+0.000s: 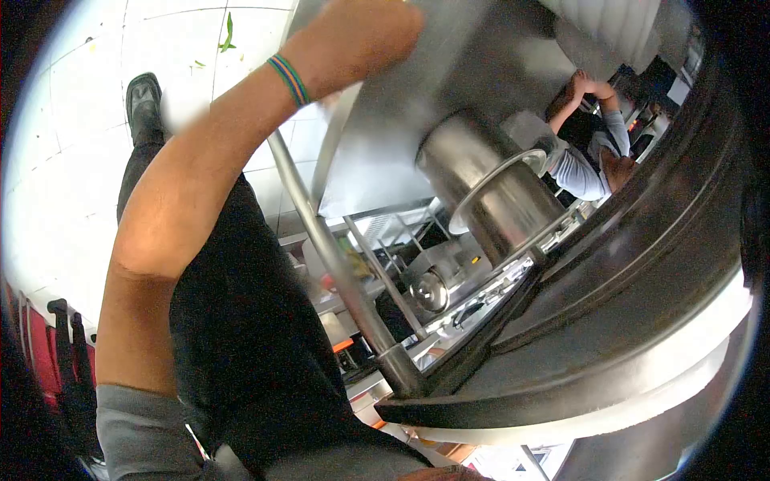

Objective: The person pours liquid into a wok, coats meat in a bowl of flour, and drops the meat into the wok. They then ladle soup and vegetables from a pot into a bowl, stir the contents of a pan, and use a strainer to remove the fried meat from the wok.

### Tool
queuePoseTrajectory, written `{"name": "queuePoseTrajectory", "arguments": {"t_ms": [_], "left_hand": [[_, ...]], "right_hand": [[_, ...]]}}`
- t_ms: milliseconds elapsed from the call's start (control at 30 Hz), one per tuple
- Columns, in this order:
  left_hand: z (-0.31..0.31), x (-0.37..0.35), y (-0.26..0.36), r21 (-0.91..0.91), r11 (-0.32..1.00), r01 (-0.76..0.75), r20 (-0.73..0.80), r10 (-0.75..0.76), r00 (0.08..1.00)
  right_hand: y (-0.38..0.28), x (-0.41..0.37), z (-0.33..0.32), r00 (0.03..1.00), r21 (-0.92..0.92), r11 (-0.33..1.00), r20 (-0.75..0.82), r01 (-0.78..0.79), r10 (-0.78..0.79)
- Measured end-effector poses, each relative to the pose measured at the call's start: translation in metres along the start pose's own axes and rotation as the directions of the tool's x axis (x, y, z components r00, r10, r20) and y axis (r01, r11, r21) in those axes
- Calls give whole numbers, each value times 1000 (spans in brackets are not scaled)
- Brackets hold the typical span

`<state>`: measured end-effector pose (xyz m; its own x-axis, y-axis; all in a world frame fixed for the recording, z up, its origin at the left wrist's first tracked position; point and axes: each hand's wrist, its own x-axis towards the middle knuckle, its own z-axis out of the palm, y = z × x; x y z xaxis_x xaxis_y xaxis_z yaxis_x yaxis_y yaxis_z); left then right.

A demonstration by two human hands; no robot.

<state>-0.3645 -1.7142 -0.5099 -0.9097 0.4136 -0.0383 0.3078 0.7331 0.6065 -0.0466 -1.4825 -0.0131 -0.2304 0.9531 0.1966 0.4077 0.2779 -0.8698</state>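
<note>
My left hand (pixel 370 42) reaches up to the top edge of the view, wearing a striped bracelet (pixel 289 78). Its fingers look curled, but blur and the frame edge hide what they hold, if anything. Beneath and beside it is a stainless steel work surface (pixel 377 156). Farther along stands a large metal stockpot (pixel 461 156) with a wide round rim. My right hand cannot be made out; only a cut-off brownish patch shows at the bottom edge.
A large dark curved surface (pixel 609 321) with a pale edge fills the right. A metal post (pixel 329 248) stands near my leg. Another person in a light shirt (pixel 585 172) is beyond the pot. Green scraps (pixel 229 34) lie on the white tiled floor (pixel 72 152).
</note>
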Motion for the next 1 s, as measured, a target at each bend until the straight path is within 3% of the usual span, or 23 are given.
{"name": "queuePoseTrajectory", "arguments": {"t_ms": [133,233,333,433,533,633,733,833,933,1000], "left_hand": [[17,-4,8,5,1000,16,-29,-16,999],[17,-13,14,-182,983,30,-97,-48,994],[3,-9,21,-146,984,102,-93,-116,989],[0,-6,21,-143,984,107,-15,-111,994],[-1,1,20,-253,932,258,151,-225,962],[11,-12,30,-274,928,254,17,-259,966],[9,-13,29,-352,877,326,199,-271,942],[2,-15,31,-360,879,313,97,-298,950],[-7,-13,26,-384,864,324,164,-282,945],[-11,-8,26,-386,863,325,204,-263,943]], "right_hand": [[0,1,0,1000,-12,1000,2,13,-13],[1,2,-1,1000,-8,1000,-1,14,-14],[7,7,4,1000,14,1000,2,15,-15],[13,14,9,1000,44,999,10,9,-9],[19,17,15,1000,80,997,4,2,-2],[23,17,21,1000,106,994,2,-9,9],[26,13,31,1000,120,992,6,-25,24],[24,1,41,999,133,990,-14,-38,40],[16,-7,53,992,141,984,-41,-110,117],[11,-44,81,1000,100,995,-10,-28,29]]}}
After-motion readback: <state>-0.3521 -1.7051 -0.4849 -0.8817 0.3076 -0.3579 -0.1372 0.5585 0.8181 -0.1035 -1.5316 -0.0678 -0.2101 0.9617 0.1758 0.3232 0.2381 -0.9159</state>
